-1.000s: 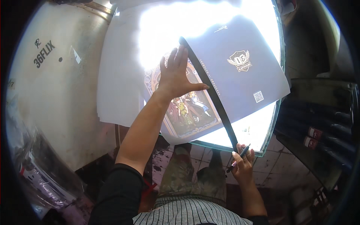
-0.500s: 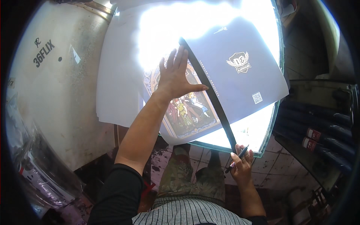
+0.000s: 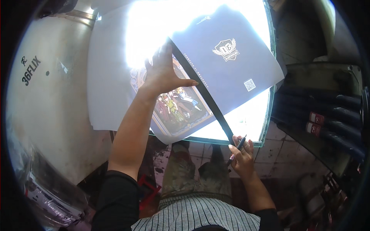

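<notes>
A large blue printed sheet [image 3: 246, 73] lies on a brightly lit glass-topped table [image 3: 252, 119]. It carries a winged crest, a square code and a framed picture of cartoon figures. Slanting across it is a long black straightedge strip [image 3: 211, 103]. My left hand [image 3: 163, 75] rests flat over the picture, fingers stretched out and partly washed out by glare, its thumb reaching onto the strip. At the strip's near end, by the table's front edge, my right hand [image 3: 243, 159] grips a dark pen [image 3: 242, 143] between its fingers, with fingertips against the strip.
Pale, large sheets [image 3: 104, 77] lie under the print on the left. Further left stands a whitish board [image 3: 50, 104], with plastic-wrapped packs [image 3: 54, 196] below it. Dark wrapped rolls [image 3: 323, 111] lie at the right. A red stool-like frame [image 3: 148, 190] stands on the tiled floor.
The whole scene has shifted left and upward in the view. Both hands, the strip and the printed sheet keep nearly the same places relative to one another.
</notes>
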A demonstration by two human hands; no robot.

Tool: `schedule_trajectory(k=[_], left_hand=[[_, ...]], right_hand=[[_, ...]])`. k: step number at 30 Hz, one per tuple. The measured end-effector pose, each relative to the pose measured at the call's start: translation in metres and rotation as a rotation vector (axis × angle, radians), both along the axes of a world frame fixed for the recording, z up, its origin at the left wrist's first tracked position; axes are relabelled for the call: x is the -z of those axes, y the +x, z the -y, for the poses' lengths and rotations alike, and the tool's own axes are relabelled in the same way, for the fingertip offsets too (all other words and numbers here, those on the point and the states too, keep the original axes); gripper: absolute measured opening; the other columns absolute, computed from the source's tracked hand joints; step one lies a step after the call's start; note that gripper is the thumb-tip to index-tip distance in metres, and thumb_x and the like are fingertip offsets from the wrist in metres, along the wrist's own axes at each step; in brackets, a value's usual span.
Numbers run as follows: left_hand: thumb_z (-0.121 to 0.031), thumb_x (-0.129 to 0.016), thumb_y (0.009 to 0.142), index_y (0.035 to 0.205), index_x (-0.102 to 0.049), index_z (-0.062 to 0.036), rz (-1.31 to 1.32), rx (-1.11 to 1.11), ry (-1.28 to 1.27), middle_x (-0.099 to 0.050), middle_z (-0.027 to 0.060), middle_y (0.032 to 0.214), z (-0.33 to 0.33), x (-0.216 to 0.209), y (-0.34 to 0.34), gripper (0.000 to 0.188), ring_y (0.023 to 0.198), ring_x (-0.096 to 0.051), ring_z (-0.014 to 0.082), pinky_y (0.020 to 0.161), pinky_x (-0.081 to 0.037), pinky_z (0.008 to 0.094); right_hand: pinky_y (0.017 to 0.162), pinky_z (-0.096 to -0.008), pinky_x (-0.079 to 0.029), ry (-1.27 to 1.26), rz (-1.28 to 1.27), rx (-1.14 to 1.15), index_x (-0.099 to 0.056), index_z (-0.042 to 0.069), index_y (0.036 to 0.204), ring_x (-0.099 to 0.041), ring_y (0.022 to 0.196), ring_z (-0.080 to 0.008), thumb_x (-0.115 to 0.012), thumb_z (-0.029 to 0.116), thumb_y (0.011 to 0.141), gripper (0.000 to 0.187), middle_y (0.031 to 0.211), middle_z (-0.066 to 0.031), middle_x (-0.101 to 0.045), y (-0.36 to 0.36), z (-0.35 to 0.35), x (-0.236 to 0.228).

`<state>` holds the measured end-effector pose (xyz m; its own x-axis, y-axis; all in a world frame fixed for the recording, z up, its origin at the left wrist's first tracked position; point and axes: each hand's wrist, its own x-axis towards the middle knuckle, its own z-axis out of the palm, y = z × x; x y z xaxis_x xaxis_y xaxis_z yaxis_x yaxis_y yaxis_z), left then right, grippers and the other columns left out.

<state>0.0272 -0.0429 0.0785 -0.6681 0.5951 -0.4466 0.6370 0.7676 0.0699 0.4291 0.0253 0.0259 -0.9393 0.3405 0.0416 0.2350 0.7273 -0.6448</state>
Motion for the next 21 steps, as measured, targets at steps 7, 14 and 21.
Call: schedule_trajectory(k=[7,14,21], left_hand=[[-0.081,-0.079,0.052,0.159,-0.001,-0.0003,-0.015,-0.002,-0.045,0.002,0.0192,0.167,-0.002,0.003,-0.001,0.155,0.155,0.008,0.0336,0.121,-0.003,0.0626],[-0.079,-0.080,0.053,0.159,-0.001,-0.0007,0.042,-0.053,-0.123,0.000,0.0191,0.167,-0.017,-0.017,-0.002,0.154,0.155,0.005,0.0349,0.120,-0.012,0.0647],[-0.076,-0.083,0.054,0.158,-0.002,0.0009,0.047,-0.052,-0.131,-0.003,0.0210,0.166,-0.014,-0.023,-0.001,0.152,0.155,0.002,0.0372,0.120,-0.014,0.0636]], right_hand=[[0.120,-0.0475,-0.019,-0.021,-0.008,-0.001,-0.066,0.014,0.112,-0.054,0.135,-0.0279,-0.063,0.008,0.088,0.025,0.138,-0.0128,-0.062,0.000,-0.002,-0.001],[0.104,-0.0454,-0.044,-0.083,-0.063,-0.022,-0.066,0.010,0.119,-0.065,0.117,-0.0269,-0.063,0.019,0.097,0.024,0.122,-0.0140,-0.070,-0.014,-0.022,-0.021],[0.068,-0.0291,-0.056,-0.561,-0.533,0.177,-0.068,-0.001,0.114,-0.071,0.077,-0.0170,-0.068,0.004,0.092,0.023,0.088,-0.0140,-0.073,-0.184,-0.078,-0.010]])
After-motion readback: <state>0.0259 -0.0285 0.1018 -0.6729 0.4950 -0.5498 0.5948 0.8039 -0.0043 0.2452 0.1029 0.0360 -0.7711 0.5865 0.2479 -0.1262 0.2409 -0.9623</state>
